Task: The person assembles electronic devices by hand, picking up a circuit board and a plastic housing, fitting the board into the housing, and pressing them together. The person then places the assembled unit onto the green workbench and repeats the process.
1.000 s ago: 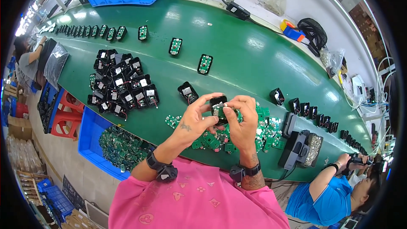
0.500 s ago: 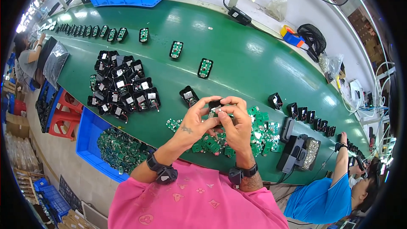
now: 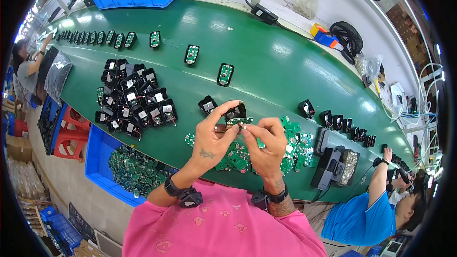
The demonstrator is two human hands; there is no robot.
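A black plastic housing is held in my left hand, its index finger stretched along the far side. In front of the housing's opening a small green circuit board sits tilted, with my left thumb against it. My right hand has thumb and index finger pinched at the board's near edge, by a tiny whitish part; what lies between the fingertips is too small to make out. Just left of these, another black housing rests on the table. Loose green circuit boards lie under and around my hands.
A cluster of black housings stands left on the green table. Housings with boards line the far side. A grey device sits right. Blue bins flank the table; a co-worker in blue reaches in from the right.
The board now shows tilted in front of the housing, where my fingers covered more before. My right hand has shifted slightly right and down. The whole view has moved a little.
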